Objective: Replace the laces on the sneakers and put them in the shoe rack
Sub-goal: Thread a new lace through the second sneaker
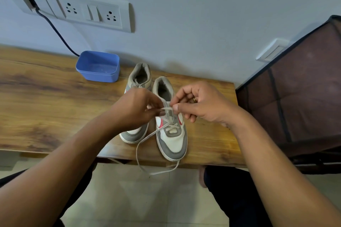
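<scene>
Two grey-and-white sneakers with pink marks stand side by side on the wooden table [46,97], toes toward me. The left sneaker [137,79] is laced and partly hidden by my left hand [136,108]. The right sneaker [172,138] is laced only at its lower eyelets. A white lace [145,139] runs from it in a long loop that hangs over the table's front edge. Above the right sneaker's tongue, my left hand and my right hand [199,105] each pinch a short stretch of this lace between thumb and fingers.
A blue plastic tub [97,66] stands behind the sneakers near the wall. A dark cable [57,31] runs from a wall socket panel [92,13] down behind the tub. A brown fabric-covered rack [299,94] stands right of the table. My knees are under the front edge.
</scene>
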The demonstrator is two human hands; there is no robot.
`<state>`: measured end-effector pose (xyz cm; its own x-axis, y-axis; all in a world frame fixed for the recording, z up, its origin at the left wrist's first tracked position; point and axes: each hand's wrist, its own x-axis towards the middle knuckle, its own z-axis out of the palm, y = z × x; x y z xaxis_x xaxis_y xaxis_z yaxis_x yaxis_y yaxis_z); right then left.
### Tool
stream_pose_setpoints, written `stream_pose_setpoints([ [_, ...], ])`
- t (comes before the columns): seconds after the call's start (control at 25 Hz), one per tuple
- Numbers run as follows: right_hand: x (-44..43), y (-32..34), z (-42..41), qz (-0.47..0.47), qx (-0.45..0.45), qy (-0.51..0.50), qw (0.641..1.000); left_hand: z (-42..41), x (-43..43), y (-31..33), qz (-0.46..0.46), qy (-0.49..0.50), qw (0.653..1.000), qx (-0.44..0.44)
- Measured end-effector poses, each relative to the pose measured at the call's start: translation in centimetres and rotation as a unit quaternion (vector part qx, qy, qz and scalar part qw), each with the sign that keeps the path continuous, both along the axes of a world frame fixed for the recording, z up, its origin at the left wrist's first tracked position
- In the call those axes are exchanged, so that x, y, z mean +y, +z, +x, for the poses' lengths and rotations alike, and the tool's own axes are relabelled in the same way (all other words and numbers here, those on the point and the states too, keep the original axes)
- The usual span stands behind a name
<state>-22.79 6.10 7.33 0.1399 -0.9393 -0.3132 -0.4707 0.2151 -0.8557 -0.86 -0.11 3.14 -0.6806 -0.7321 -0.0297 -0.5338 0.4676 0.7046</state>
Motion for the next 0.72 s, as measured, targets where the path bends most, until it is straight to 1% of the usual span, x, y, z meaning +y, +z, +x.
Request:
stream_pose_setpoints([
  [0.04, 0.0, 0.0, -0.5, 0.005, 0.004, -0.006, 1.000, 0.4, -0.4, -0.1, -0.013, 0.003, 0.999, -0.043],
  [0.08, 0.0, 0.0, -0.8, 0.011, 0.006, -0.009, 1.000, 0.7, -0.6, -0.2, 0.004, -0.001, 0.998, -0.067],
  [0.12, 0.2, -0.2, -0.8, 0.015, 0.007, -0.006, 1.000, 0.7, -0.5, -0.1, 0.041, -0.020, 0.997, -0.060],
  [0.16, 0.3, -0.4, -0.4, 0.015, 0.005, 0.001, 1.000, 0.5, -0.4, 0.0, 0.083, -0.039, 0.995, -0.028],
  [0.24, 0.3, -1.0, 0.3, 0.008, -0.002, 0.010, 1.000, -0.1, -0.2, 0.5, 0.125, -0.056, 0.990, 0.034],
  [0.32, 0.2, -1.3, -0.3, 0.010, -0.007, 0.003, 1.000, 0.0, -0.9, 0.7, 0.126, -0.042, 0.991, 0.013],
  [0.4, 0.0, -1.5, -1.3, 0.015, -0.007, -0.001, 1.000, 0.8, -1.6, 0.9, 0.144, -0.056, 0.987, -0.048],
  [0.44, 0.1, -1.7, -1.4, 0.018, -0.006, 0.001, 1.000, 0.8, -1.7, 0.8, 0.175, -0.067, 0.981, -0.049],
  [0.52, 0.1, -1.9, -0.8, 0.017, -0.019, 0.011, 1.000, 0.2, -1.1, 1.2, 0.231, -0.081, 0.970, -0.004],
  [0.56, 0.1, -2.0, -0.5, 0.013, -0.028, 0.015, 0.999, -0.1, -0.9, 1.4, 0.232, -0.085, 0.969, 0.014],
  [0.6, 0.0, -2.1, -0.5, 0.013, -0.032, 0.016, 0.999, -0.3, -1.0, 1.4, 0.225, -0.093, 0.970, 0.010],
  [0.72, -0.2, -1.9, -2.3, 0.034, -0.024, 0.013, 0.999, 0.9, -2.2, 1.6, 0.248, -0.123, 0.959, -0.065],
])
